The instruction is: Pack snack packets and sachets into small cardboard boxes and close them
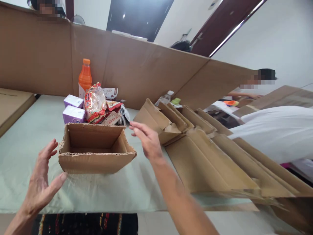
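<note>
An open-topped cardboard box point(95, 163) stands on the pale green table cover, and no contents show in the part I can see inside. My left hand point(45, 178) is beside the box's left end, thumb and fingers spread apart, holding nothing. Off the box's right end is my right hand point(146, 138), its fingers stretched out toward the back corner and nothing in its grasp. Behind the box sit two purple-and-white packs point(73, 114), a clear and red snack bag point(95, 102), several crumpled wrappers point(114, 116) and an orange drink bottle point(85, 78).
Several folded cardboard pieces point(207, 163) lean in a row on the right, with a clear plastic bottle point(165, 98) behind them. A tall cardboard wall point(146, 65) runs along the back. Another person in a white top point(274, 130) is at the right. A flat carton point(14, 107) lies at left.
</note>
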`<control>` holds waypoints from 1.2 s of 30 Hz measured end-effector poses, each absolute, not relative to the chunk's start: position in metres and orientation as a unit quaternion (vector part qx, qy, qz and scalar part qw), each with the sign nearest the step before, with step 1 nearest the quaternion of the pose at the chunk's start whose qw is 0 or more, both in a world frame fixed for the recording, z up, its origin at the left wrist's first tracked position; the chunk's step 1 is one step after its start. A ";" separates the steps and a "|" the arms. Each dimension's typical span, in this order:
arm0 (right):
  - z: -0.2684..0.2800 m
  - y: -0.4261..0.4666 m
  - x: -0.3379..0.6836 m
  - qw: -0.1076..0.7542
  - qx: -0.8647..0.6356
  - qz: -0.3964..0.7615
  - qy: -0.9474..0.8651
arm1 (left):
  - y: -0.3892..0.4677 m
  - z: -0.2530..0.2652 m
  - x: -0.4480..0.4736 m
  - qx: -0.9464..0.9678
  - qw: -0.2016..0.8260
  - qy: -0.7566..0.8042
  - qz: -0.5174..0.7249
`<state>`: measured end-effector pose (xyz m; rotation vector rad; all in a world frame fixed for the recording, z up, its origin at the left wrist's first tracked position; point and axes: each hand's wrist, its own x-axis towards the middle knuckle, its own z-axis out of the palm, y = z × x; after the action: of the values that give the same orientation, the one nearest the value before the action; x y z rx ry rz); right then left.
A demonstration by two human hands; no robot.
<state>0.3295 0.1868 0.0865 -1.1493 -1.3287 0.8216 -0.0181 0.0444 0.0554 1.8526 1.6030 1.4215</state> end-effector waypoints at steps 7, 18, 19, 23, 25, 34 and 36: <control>0.133 0.313 0.265 0.461 -0.512 0.389 -0.612 | 0.056 0.092 0.002 0.710 0.085 0.497 0.491; 0.129 0.355 0.212 0.418 -0.543 0.358 -0.635 | 0.059 0.098 0.005 0.749 0.003 0.462 0.474; 0.133 0.353 0.217 0.429 -0.542 0.343 -0.636 | 0.060 0.099 0.005 0.753 -0.005 0.458 0.472; 0.156 0.331 0.258 0.522 -0.476 0.266 -0.656 | 0.062 0.106 0.003 0.766 -0.025 0.450 0.458; 0.171 0.310 0.284 0.592 -0.394 0.231 -0.664 | 0.063 0.109 0.003 0.764 -0.032 0.461 0.450; 0.198 0.187 0.319 0.619 -0.272 0.284 -0.680 | 0.061 0.114 0.005 0.748 -0.047 0.487 0.448; 0.192 0.173 0.313 0.554 -0.327 0.268 -0.717 | 0.059 0.116 0.006 0.750 -0.056 0.487 0.444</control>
<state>0.3125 0.1728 0.1920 -0.7736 -1.6944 0.6324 0.0061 0.0588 0.1157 2.4434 1.5880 1.4457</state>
